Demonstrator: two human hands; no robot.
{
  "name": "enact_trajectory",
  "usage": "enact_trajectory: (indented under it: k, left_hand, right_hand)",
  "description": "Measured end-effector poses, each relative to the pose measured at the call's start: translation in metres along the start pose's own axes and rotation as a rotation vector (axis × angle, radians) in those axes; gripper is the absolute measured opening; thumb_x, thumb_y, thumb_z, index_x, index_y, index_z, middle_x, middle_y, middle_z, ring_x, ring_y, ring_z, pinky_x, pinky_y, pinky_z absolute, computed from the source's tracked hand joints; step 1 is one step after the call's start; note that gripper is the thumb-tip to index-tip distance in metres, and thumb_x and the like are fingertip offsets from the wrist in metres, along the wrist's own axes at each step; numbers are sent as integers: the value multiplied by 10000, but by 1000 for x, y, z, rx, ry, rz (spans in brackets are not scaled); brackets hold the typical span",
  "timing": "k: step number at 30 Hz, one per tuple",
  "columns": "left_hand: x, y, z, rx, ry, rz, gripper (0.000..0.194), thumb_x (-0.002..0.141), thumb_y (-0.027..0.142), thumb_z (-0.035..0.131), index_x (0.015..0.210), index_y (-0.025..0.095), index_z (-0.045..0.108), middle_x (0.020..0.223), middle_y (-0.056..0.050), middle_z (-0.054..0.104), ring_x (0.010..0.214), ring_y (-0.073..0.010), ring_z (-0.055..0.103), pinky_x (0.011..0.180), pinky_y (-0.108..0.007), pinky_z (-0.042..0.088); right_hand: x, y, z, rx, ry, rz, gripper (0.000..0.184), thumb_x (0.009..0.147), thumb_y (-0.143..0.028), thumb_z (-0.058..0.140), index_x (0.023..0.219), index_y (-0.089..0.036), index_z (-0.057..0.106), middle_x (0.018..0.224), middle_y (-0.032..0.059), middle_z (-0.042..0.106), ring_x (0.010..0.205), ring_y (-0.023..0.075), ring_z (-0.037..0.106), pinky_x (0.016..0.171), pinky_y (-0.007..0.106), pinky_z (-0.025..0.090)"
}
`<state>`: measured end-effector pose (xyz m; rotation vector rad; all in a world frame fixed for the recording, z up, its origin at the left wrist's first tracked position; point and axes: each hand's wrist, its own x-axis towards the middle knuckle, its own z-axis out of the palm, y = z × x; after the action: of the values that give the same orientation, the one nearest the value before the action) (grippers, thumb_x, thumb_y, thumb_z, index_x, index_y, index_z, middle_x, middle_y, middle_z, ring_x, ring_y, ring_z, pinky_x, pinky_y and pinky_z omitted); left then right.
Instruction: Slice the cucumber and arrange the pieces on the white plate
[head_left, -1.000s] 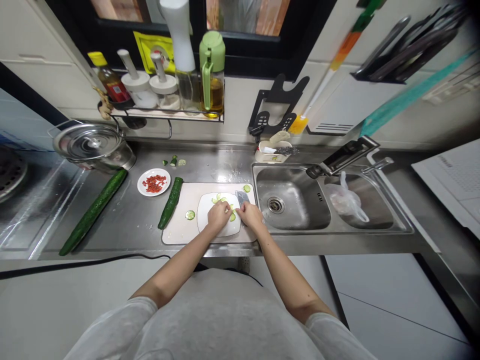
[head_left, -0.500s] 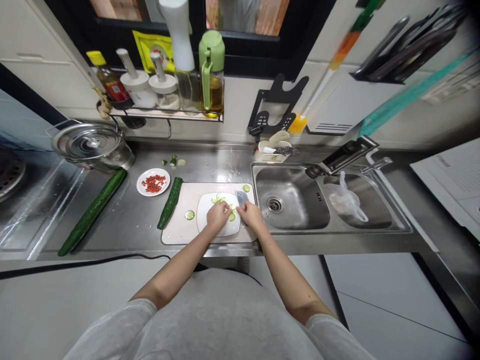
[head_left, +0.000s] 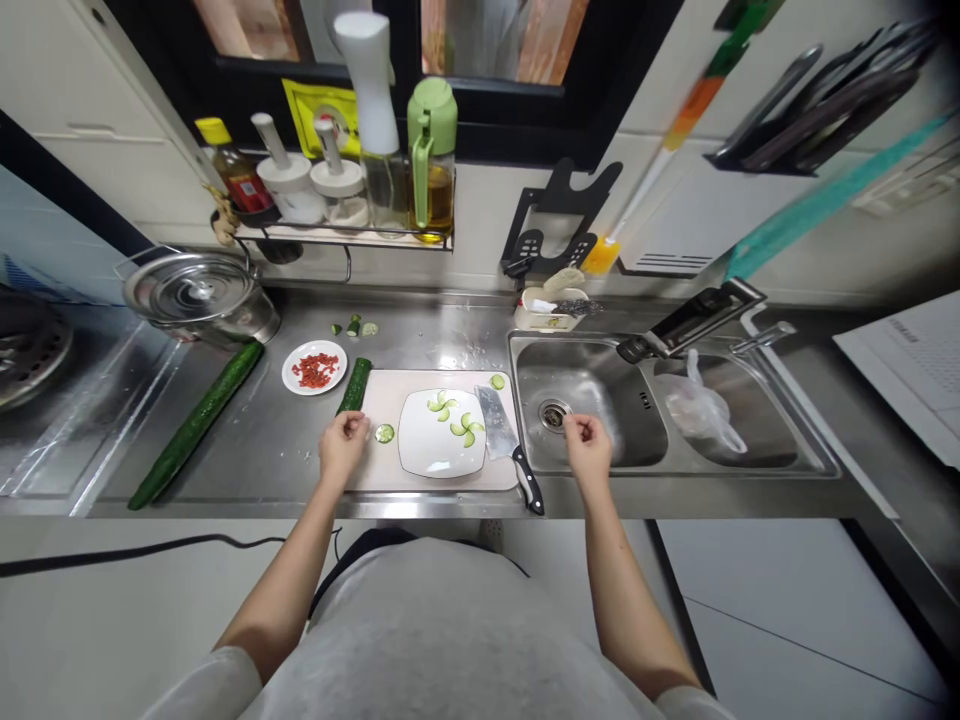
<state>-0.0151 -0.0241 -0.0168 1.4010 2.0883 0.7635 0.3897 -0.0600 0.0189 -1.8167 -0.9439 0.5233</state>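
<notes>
My left hand [head_left: 343, 447] hovers at the left edge of the pale cutting board [head_left: 382, 475], fingers curled together, nothing visible in them. It covers the near end of a cut cucumber [head_left: 355, 385]; I cannot tell whether they touch. Over the sink's left basin, my right hand [head_left: 589, 447] has thumb and fingertips pinched, with nothing visible between them. On the board between both hands sits a white square plate [head_left: 439, 460]. It bears two pinwheel-like arrangements of cucumber slices [head_left: 468, 430]. A kitchen knife [head_left: 496, 425] lies right of the plate, its black handle overhanging the board.
Cucumber rounds [head_left: 384, 433] lie on the board. Left of it are a small plate [head_left: 287, 380] of chopped red pieces, a long cucumber [head_left: 196, 425] and a lidded steel pot [head_left: 202, 300]. A double sink [head_left: 600, 400] is at right. Bottles [head_left: 431, 170] stand on a wall rack.
Both hands have left the square plate and moved apart, left hand leftward, right hand rightward over the sink. The slices and knife they covered now show fully.
</notes>
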Motion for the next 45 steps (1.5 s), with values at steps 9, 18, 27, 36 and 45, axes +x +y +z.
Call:
enact_trajectory:
  k: [9,18,27,36,45]
  left_hand:
    - [-15,-2,11,256,-146,107,294,811,340,557,1044,203,673,906,-57,674,829,-189,615,776,-286,449]
    - [-18,8,17,389,-152,107,299,862,329,530,1107,212,654,1041,-87,640,930,-214,611,804,-298,435]
    - [-20,11,17,454,-126,142,251,894,326,501,1042,225,677,1041,-75,643,904,-199,611,742,-286,408]
    - [-23,11,18,454,-117,150,256,913,325,485,1044,233,684,1015,-74,678,907,-192,612,742,-269,392]
    - [-23,9,19,434,-92,158,194,904,310,504,998,235,657,1042,-62,648,923,-182,589,737,-264,380]
  right_hand:
    - [-8,13,15,27,-64,25,388,694,-541,594,801,-168,588,594,-39,502,547,110,449,566,243,398]
    - [-19,17,21,9,-139,-16,369,701,-519,585,800,-164,608,583,-35,502,545,109,438,534,235,382]
    - [-26,14,22,-32,-152,-30,352,707,-508,571,788,-168,614,564,-33,511,528,112,443,539,243,394]
    - [-30,11,21,-50,-217,-40,342,706,-496,563,784,-168,621,546,-42,482,513,110,431,525,240,376]
    - [-31,10,24,-68,-261,-22,345,692,-498,557,785,-172,618,553,-38,486,522,118,433,544,252,374]
